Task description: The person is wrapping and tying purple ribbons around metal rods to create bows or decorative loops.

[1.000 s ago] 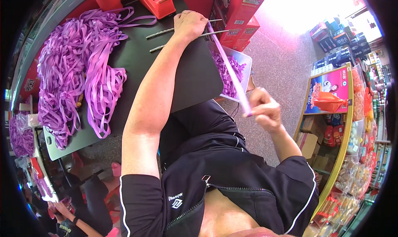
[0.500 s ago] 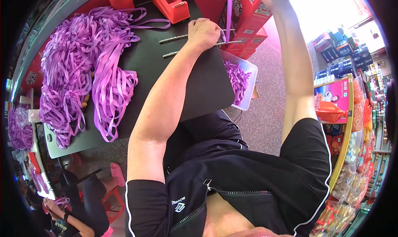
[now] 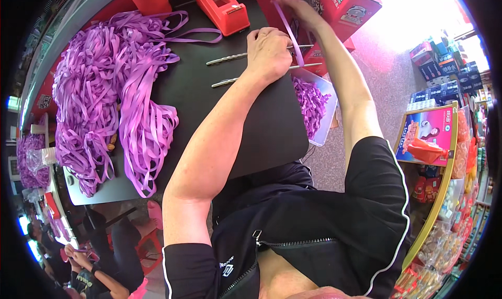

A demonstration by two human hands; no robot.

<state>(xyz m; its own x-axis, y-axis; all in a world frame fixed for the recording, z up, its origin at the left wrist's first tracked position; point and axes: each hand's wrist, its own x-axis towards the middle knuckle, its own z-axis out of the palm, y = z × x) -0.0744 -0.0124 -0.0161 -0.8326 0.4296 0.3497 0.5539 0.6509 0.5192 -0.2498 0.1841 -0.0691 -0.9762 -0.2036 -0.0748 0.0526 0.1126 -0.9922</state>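
My left hand (image 3: 269, 52) is closed over two thin metal rods (image 3: 224, 60) with spiral-grooved left ends, above the right part of a dark table. What its curled fingers press against underneath is hidden. To the right of that hand a purple ribbon (image 3: 289, 30) crosses the rods and runs up and away from them. My right hand (image 3: 299, 12), stretched out past the table's far right corner, pinches the ribbon near its upper end. A large heap of purple ribbon loops (image 3: 89, 90) covers the table's left side, with a separate bundle (image 3: 149, 137) beside it.
A red tape dispenser (image 3: 230, 15) stands at the table's (image 3: 261, 131) far side. Below its right edge a translucent bin (image 3: 330, 108) holds purple ribbon pieces. Red boxes (image 3: 345, 9) are stacked at far right. Shelves of packaged goods (image 3: 444, 199) line the right. Another person (image 3: 112, 262) sits at lower left.
My right hand has come down and left from the top edge, toward the rods, and the ribbon now slants up-left to it. My left hand keeps its grip; the view has shifted slightly.
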